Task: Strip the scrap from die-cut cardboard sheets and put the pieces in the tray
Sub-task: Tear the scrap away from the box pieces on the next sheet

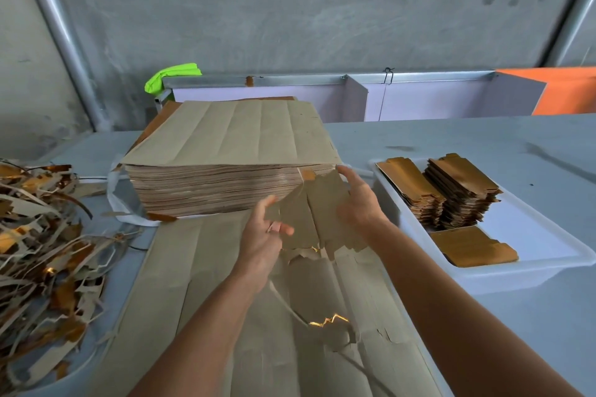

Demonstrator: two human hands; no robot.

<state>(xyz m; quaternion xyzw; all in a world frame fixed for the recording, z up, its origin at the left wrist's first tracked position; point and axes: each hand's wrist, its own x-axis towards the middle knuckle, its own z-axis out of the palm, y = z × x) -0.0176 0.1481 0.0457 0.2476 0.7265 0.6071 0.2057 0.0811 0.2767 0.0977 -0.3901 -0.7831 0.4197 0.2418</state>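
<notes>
I get only one view, the head camera, worn high and tipped forward and down over the grey table (pixel 451 138). It sits near, with both forearms entering from the bottom edge. The wide lens bends the wall pipes (pixel 61 39) and reaches the concrete wall (pixel 290 3) behind.

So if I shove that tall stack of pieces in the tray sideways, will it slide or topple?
The tall stack of pieces would probably shear or topple rather than slide whole: its layers already sit slightly offset, with ragged edges. The gold faces look glossy, so sheets may slip over each other. The tray floor looks smooth, so a low push might move it.
</notes>
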